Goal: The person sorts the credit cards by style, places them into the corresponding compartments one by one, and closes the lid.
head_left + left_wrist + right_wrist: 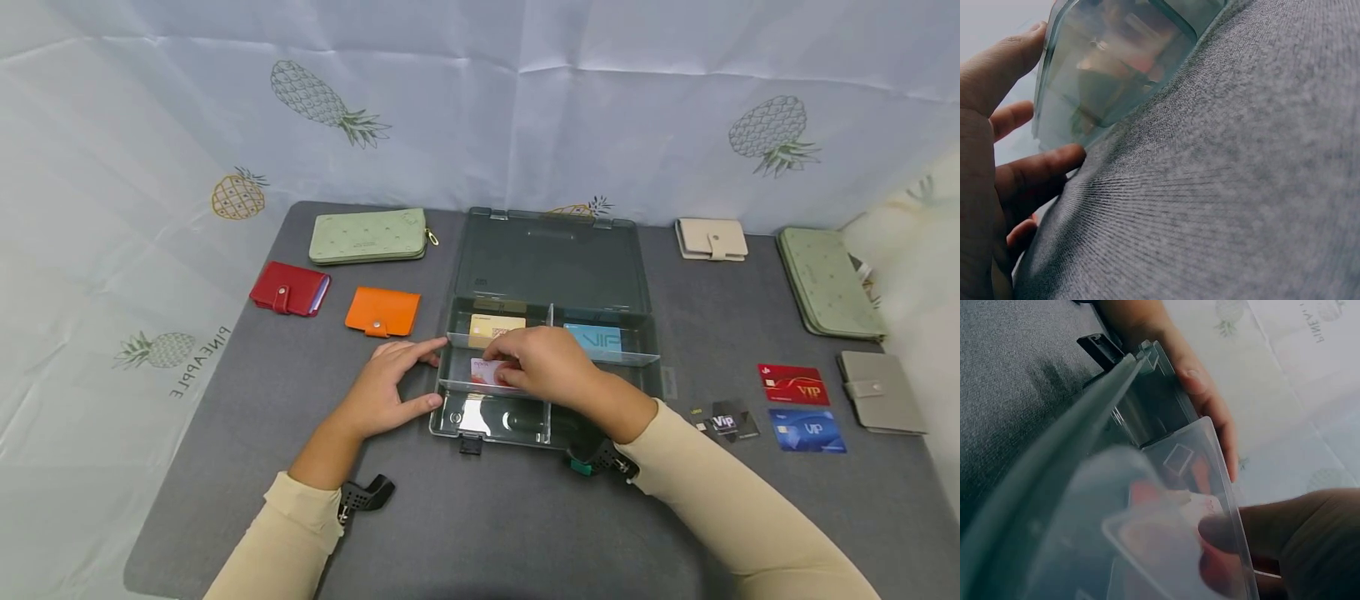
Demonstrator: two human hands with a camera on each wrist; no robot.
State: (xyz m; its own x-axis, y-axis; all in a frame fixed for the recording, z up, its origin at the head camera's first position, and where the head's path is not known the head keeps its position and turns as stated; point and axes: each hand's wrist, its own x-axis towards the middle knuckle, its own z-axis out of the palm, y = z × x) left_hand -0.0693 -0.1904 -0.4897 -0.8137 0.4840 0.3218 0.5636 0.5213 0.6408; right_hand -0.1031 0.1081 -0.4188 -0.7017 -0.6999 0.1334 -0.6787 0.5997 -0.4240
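A dark translucent divided box (491,433) stands on the table with its lid (551,262) folded back. Inside its middle left compartment, my right hand (551,362) pinches a white and pink card (486,371); in the right wrist view the thumb (1219,531) and card show through a clear divider (1216,450). My left hand (386,387) touches the box's left side, thumb and fingers spread, holding nothing. A yellow card (491,327) sits in the back left compartment. A light blue VIP card (596,337) sits in the back right one.
Left of the box lie a green zip wallet (369,237), a red card holder (288,288) and an orange one (382,312). To the right are red (795,384), blue (807,431) and black (731,422) cards, plus beige (711,239), green (831,283) and grey (881,392) wallets.
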